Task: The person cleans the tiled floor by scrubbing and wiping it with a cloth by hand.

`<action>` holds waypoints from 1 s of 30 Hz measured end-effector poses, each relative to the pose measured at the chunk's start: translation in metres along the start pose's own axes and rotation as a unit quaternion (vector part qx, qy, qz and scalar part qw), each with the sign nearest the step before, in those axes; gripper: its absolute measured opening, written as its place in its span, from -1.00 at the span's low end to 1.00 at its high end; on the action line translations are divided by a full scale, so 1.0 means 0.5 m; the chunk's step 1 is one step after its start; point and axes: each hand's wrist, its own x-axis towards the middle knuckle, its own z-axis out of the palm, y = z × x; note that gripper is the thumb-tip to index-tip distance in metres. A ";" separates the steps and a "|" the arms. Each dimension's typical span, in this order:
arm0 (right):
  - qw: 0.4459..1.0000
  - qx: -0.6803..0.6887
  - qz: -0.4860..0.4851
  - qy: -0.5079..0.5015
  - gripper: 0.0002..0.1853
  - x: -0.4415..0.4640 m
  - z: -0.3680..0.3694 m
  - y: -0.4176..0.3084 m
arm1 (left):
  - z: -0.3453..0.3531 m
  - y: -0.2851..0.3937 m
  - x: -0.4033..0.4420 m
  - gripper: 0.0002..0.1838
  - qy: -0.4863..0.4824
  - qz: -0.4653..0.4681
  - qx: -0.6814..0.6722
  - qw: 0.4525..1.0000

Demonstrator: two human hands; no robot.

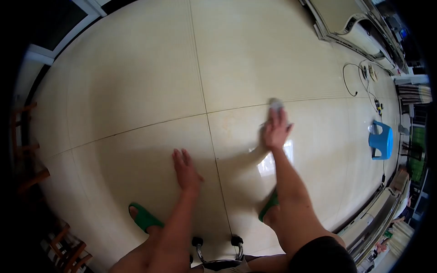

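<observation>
My right hand (276, 129) reaches far forward over the pale tiled floor (150, 82), close to a joint between tiles. At its fingertips is a small grey object (275, 103), blurred, so I cannot make out its kind. The fingers lie forward over the near part of this object. My left hand (185, 171) is nearer to me and to the left, low over the floor or touching it. Its fingers stretch forward with nothing in them.
Green slippers (144, 218) are on my feet. Chrome legs of a seat (199, 249) show between them. To the right are a blue plastic stool (381, 140) and cables (350, 79) on the floor. A cabinet (346, 18) stands at upper right, wooden furniture (34, 177) at left.
</observation>
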 end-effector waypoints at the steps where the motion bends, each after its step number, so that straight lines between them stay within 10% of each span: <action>1: 0.998 -0.028 0.065 -0.004 -0.38 0.039 -0.003 0.024 | -0.006 0.004 0.000 0.31 0.001 -0.006 -0.002 1.000; 6: 0.984 -0.001 0.176 0.032 -0.39 0.162 0.055 -0.025 | -0.019 0.015 -0.002 0.30 -0.004 -0.021 -0.028 0.999; 16: 0.898 0.175 -0.394 -0.085 -0.51 -0.025 0.108 -0.620 | -0.007 0.012 0.012 0.09 0.059 0.026 0.044 0.997; 19: 0.849 0.195 -0.471 -0.137 -0.53 -0.005 0.062 -0.630 | -0.056 0.041 0.016 0.08 0.019 -0.060 -0.286 0.956; 21: 0.857 0.125 -0.472 -0.166 -0.47 0.088 0.057 -0.607 | -0.019 0.022 -0.003 0.09 -0.020 -0.027 -0.007 0.999; 30: 0.996 -0.024 0.059 -0.064 -0.37 0.389 0.034 -0.038 | -0.042 0.022 0.001 0.18 -0.043 -0.027 -0.032 0.998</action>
